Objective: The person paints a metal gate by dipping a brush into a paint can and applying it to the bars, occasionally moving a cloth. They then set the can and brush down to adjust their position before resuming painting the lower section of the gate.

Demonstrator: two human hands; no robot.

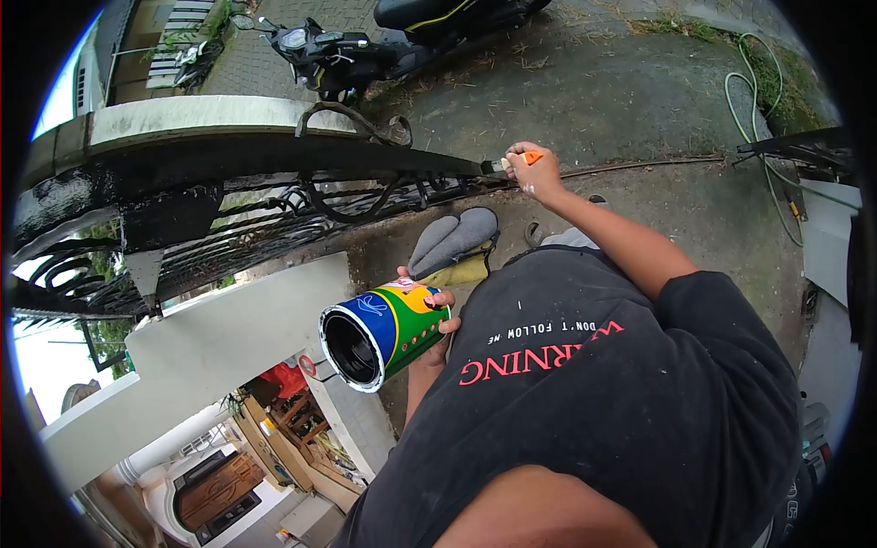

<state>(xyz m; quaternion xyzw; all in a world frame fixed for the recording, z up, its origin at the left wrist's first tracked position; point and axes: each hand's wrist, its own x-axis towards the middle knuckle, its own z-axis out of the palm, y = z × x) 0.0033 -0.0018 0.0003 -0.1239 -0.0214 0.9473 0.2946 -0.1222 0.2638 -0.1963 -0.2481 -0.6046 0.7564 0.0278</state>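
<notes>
My left hand (442, 315) is wrapped around a paint can (413, 331) with a blue, green and yellow label. The can is tilted, its open mouth toward the camera, and its inside is coated black. My right hand (539, 172) grips a paintbrush (532, 158) with an orange handle, fingers closed around it. The brush's tip is at the end of a black metal gate rail (393, 163); whether the bristles touch it is too small to tell. Wet-looking gloss covers the rail's near-left part. White smudges mark my right hand.
Curled black ironwork (352, 196) runs below the rail, beside a white wall (219, 338). A grey padded thing (457, 239) lies near the can. A black motorbike (365, 55) stands on the paving beyond. A green hose (756, 100) lies at the right.
</notes>
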